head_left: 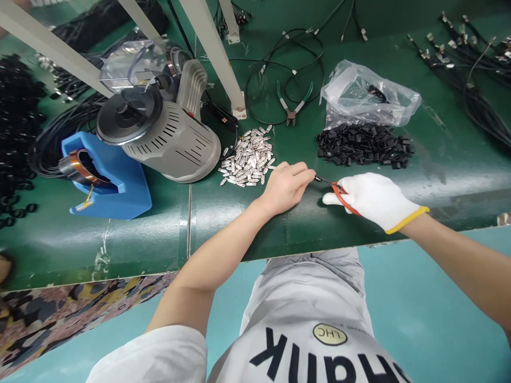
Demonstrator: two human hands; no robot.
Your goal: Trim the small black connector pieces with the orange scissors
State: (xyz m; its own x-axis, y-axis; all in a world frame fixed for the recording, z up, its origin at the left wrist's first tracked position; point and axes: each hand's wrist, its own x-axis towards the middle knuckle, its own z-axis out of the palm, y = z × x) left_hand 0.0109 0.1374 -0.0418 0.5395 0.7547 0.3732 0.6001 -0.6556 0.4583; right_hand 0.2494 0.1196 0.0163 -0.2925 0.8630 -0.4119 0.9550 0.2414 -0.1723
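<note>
White-shirted torso [305, 298] faces the green bench [303, 234] bearing a heap of black pieces [365, 146]. Just nearer than that heap, the gloved right hand [371, 199] curls round an orange-handled tool [340, 198]; left of it, the bare left hand [288, 186] pinches a small dark piece [318, 178].

The person's bare left hand [290, 186] is closed in a pinch, back of the hand upward, its fingertips [310, 175] near the right hand [373, 199], gloved in white, without touching it. The left forearm [239, 234] runs back from those fingertips to a bent elbow [194, 287]. The right hand curls in a grip, its thumb [332, 198] pointing toward the left fingertips, and the right forearm [459, 260] slants away behind it.
</note>
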